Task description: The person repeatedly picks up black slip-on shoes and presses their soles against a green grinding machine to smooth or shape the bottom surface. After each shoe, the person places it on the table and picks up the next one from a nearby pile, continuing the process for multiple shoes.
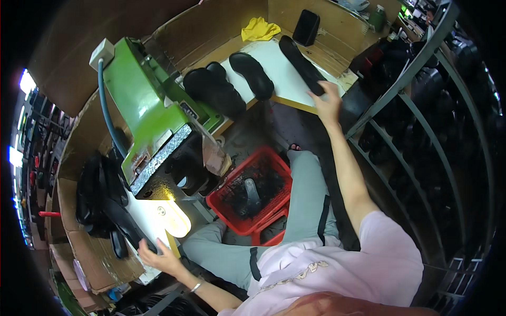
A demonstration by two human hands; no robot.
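Observation:
A long black shoe sole lies on the white tabletop at the far right. My right hand has its thumb and fingers around the near end of this sole. At the lower left, my left hand is open with its fingers apart, beside the tip of another black sole on the white surface there. Whether the fingertips touch that sole, I cannot tell. Between my hands stands a green machine, its lamp lighting a pale rounded plate.
More black soles and a dark pile of them lie right of the machine. A red basket with black scraps stands between my legs. A yellow cloth is at the back. Cardboard walls and a metal rack flank the table.

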